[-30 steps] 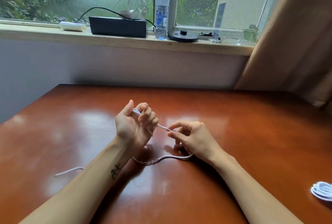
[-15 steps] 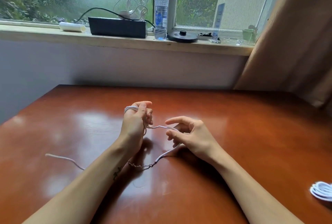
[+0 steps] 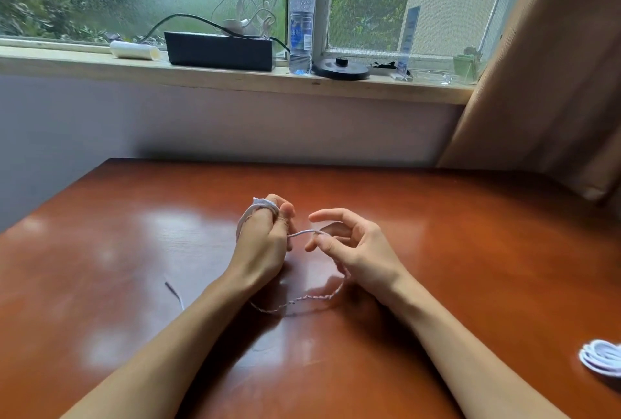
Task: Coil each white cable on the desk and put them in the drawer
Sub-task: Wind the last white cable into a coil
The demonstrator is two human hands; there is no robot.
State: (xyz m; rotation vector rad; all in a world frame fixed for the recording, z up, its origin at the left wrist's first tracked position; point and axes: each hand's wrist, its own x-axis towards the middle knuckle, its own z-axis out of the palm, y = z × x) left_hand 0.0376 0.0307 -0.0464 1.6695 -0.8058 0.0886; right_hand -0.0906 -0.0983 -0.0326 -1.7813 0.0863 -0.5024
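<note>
Stretching sideways between the hands, the white cable (image 3: 302,233) is wound round the clenched left hand (image 3: 262,247) and hooked by the loosely curled right hand (image 3: 356,250).

Our two arms are bare. The left forearm (image 3: 174,344) and the right forearm (image 3: 470,361) are uncovered from the wrists to the near edge of the view, slim and smooth, and look broader close to us through the wide lens. Our left hand (image 3: 260,247) has faint tendon ridges across its back. Our right hand (image 3: 356,250) has long, thin fingers; the nails are too small to judge.
</note>
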